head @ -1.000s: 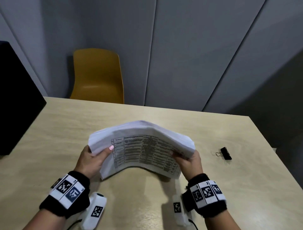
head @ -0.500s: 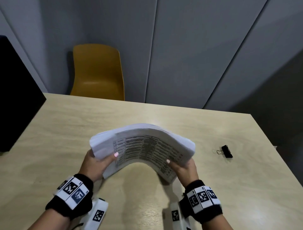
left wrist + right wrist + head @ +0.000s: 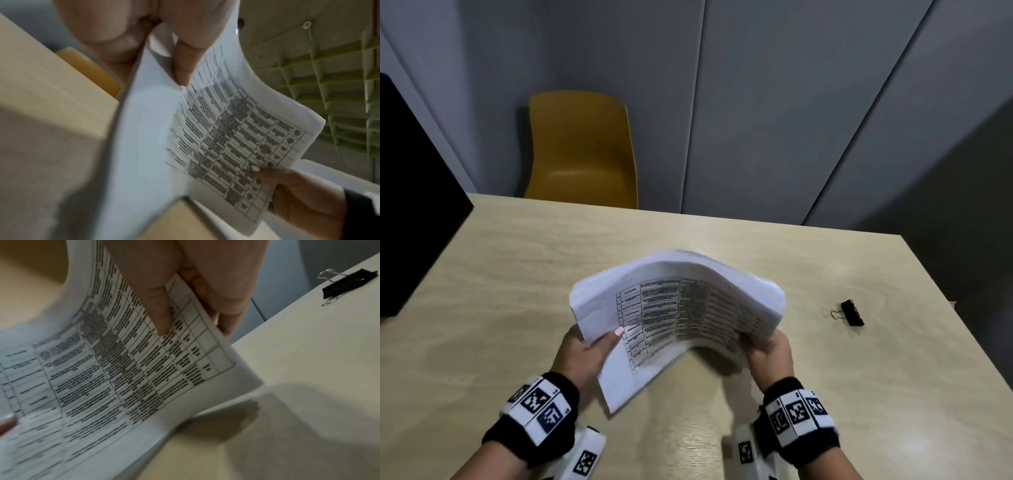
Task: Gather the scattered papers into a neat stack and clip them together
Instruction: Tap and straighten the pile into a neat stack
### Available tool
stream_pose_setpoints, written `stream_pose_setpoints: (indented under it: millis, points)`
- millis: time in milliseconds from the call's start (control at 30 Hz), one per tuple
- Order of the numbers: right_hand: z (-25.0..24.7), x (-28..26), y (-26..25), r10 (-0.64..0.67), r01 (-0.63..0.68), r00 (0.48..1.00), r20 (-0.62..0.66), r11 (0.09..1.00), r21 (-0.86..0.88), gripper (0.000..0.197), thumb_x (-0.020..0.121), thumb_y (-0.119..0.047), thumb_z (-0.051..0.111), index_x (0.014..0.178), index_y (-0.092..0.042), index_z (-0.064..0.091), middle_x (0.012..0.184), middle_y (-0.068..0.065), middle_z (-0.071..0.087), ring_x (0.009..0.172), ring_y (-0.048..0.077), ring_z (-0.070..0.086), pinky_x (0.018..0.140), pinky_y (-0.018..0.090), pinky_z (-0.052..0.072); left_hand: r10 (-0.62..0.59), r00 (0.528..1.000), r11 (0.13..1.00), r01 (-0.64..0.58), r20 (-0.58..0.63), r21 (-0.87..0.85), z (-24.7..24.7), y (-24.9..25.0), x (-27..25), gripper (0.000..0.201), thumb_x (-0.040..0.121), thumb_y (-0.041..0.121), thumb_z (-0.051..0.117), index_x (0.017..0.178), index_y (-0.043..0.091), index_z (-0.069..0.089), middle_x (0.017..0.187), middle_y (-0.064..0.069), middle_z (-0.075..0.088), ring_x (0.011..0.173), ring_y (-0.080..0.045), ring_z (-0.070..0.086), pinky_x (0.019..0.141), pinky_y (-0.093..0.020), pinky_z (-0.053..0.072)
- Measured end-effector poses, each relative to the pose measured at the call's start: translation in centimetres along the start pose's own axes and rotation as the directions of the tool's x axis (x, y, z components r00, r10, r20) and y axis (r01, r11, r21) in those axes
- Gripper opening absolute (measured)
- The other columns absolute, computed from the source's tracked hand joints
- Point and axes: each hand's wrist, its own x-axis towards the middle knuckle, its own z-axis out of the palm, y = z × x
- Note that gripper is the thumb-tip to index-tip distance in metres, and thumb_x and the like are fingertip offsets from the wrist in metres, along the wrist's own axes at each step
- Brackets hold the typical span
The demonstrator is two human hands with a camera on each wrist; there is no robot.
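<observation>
Both hands hold one bundle of papers (image 3: 678,308) above the table (image 3: 517,274): the left hand (image 3: 585,353) pinches its left edge with the thumb on the printed face, and the right hand (image 3: 768,349) grips the right edge the same way, fingers curled behind.

The likely trouble is the bow. The bundle arches up between the hands, and its left corner fans out past the left thumb, so sheets there look uneven. If either grip loosens while the stack is bent, the springy sheets could slip apart and scatter again. Clipping in this state would likely lock in ragged edges.

The top sheet is white with a printed table of dark rows and columns; the text is too blurred to read. The far edge shows several layered sheets.

The clip (image 3: 852,312), black with wire handles, lies on the table well to the right of the right hand, untouched.
</observation>
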Motion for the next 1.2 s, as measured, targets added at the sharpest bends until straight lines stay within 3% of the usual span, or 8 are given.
stream_pose_setpoints:
  millis: [167, 267, 367, 433, 500, 933, 1067, 1200]
  points:
    - [-0.3, 0.9, -1.4, 0.019, -0.015, 0.968, -0.249, 1.0, 0.016, 0.113, 0.062, -0.015, 0.084, 0.146, -0.027, 0.011, 0.149, 0.012, 0.03, 0.134, 0.026, 0.035, 0.11, 0.047, 0.032, 0.016, 0.996, 0.984, 0.0, 0.087, -0.177, 0.2, 0.5, -0.4, 0.03, 0.067, 0.003, 0.077, 0.093, 0.014, 0.065, 0.086, 0.002, 0.076, 0.073, -0.011, 0.071, 0.063, -0.022, 0.057]
    - [0.1, 0.3, -3.6, 0.234, -0.241, 0.968, 0.092, 0.756, 0.609, 0.124, 0.034, -0.023, 0.095, 0.139, -0.027, 0.028, 0.129, 0.018, 0.054, 0.106, 0.03, 0.062, 0.083, 0.048, 0.054, -0.014, 0.99, 0.929, 0.066, 0.142, -0.364, 1.3, 0.5, -0.9, 0.037, 0.063, 0.013, 0.074, 0.099, 0.01, 0.064, 0.094, -0.001, 0.074, 0.08, -0.014, 0.071, 0.067, -0.026, 0.058]
    - [0.4, -0.4, -4.9, 0.124, -0.447, 0.887, 0.444, 0.471, 0.761, 0.058, 0.037, -0.011, 0.092, 0.088, -0.003, 0.064, 0.079, 0.015, 0.071, 0.073, 0.029, 0.071, 0.062, 0.042, 0.057, -0.057, 0.981, 0.882, 0.136, 0.185, -0.451, 2.6, 0.7, -1.7, 0.027, 0.07, 0.001, 0.057, 0.094, 0.009, 0.067, 0.083, -0.001, 0.076, 0.073, -0.013, 0.071, 0.062, -0.026, 0.058]
    - [0.2, -0.4, -5.9, 0.099, -0.432, 0.884, 0.457, 0.547, 0.717, 0.01, 0.066, 0.004, 0.072, 0.069, -0.003, 0.065, 0.06, 0.01, 0.068, 0.06, 0.024, 0.07, 0.054, 0.034, 0.056, -0.08, 0.973, 0.872, 0.174, 0.218, -0.457, 2.6, 1.0, -2.0, 0.025, 0.069, 0.001, 0.055, 0.082, 0.01, 0.075, 0.08, -0.002, 0.076, 0.072, -0.015, 0.072, 0.061, -0.028, 0.058]
    - [-0.4, 0.1, -5.9, 0.055, -0.341, 0.915, 0.399, 0.633, 0.695, 0.025, 0.079, 0.014, 0.051, 0.066, -0.004, 0.063, 0.052, 0.004, 0.066, 0.05, 0.017, 0.067, 0.048, 0.027, 0.054, -0.105, 0.965, 0.855, 0.211, 0.24, -0.474, 1.5, 1.3, -1.5, 0.027, 0.07, 0.004, 0.054, 0.077, 0.015, 0.078, 0.083, -0.004, 0.076, 0.074, -0.016, 0.072, 0.062, -0.03, 0.059]
    - [-1.0, 0.1, -6.7, -0.198, 0.063, 0.928, 0.314, 0.918, 0.393, 0.018, 0.078, 0.002, 0.063, 0.082, -0.015, 0.068, 0.074, -0.005, 0.074, 0.075, 0.011, 0.068, 0.069, 0.027, 0.057, 0.171, 0.891, 0.983, -0.181, 0.421, -0.018, -0.4, 6.9, 1.0, 0.069, 0.033, 0.061, 0.084, 0.08, 0.011, 0.073, 0.073, -0.001, 0.074, 0.064, -0.011, 0.068, 0.058, -0.021, 0.053]
    - [-0.2, 0.0, -6.1, -0.23, 0.156, 0.945, 0.232, 0.942, 0.297, 0.021, 0.08, -0.001, 0.065, 0.084, -0.022, 0.066, 0.076, -0.014, 0.074, 0.078, 0.006, 0.068, 0.072, 0.026, 0.056, 0.201, 0.895, 0.976, -0.219, 0.397, 0.0, 0.5, 5.7, 0.7, 0.015, 0.067, 0.026, 0.068, 0.078, 0.021, 0.077, 0.079, 0.005, 0.075, 0.073, -0.008, 0.068, 0.063, -0.018, 0.053]
    - [-0.3, 0.0, -5.9, -0.244, 0.189, 0.958, 0.153, 0.932, 0.308, 0.029, 0.068, -0.014, 0.072, 0.094, -0.019, 0.061, 0.082, -0.007, 0.074, 0.081, 0.009, 0.069, 0.07, 0.027, 0.057, 0.251, 0.909, 0.955, -0.288, 0.332, 0.067, 0.5, 5.0, 0.9, 0.039, 0.055, 0.035, 0.074, 0.091, 0.023, 0.066, 0.082, 0.023, 0.073, 0.082, 0.002, 0.068, 0.068, -0.011, 0.051]
